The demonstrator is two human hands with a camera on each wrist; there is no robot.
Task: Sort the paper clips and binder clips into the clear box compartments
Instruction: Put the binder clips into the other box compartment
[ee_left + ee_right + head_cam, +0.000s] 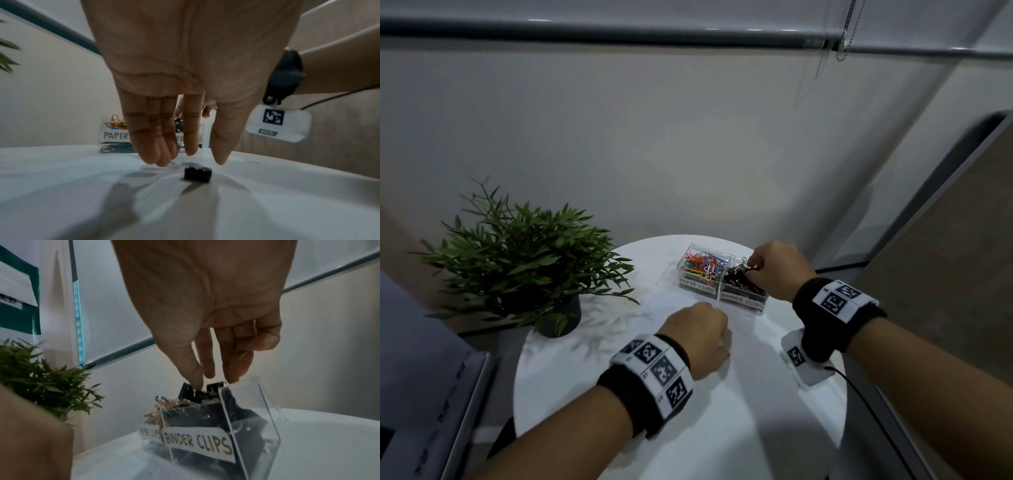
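Observation:
The clear box (697, 289) stands at the back of the round white table (739, 421). Its left compartment holds coloured paper clips (703, 265); its right one holds black binder clips (739, 284). My right hand (755, 270) hovers over the right compartment. In the right wrist view its fingers (232, 369) are fairly straight and the thumb tip touches the top binder clip (214, 386). My left hand (191, 154) hangs with straight fingers just above a single black binder clip (197, 175) lying on the table in front of the box. In the head view the hand hides that clip.
A potted green plant (524, 260) stands at the table's left edge. A white wrist camera (803, 359) with a black cable (866, 407) hangs below my right wrist. A wall lies behind the table.

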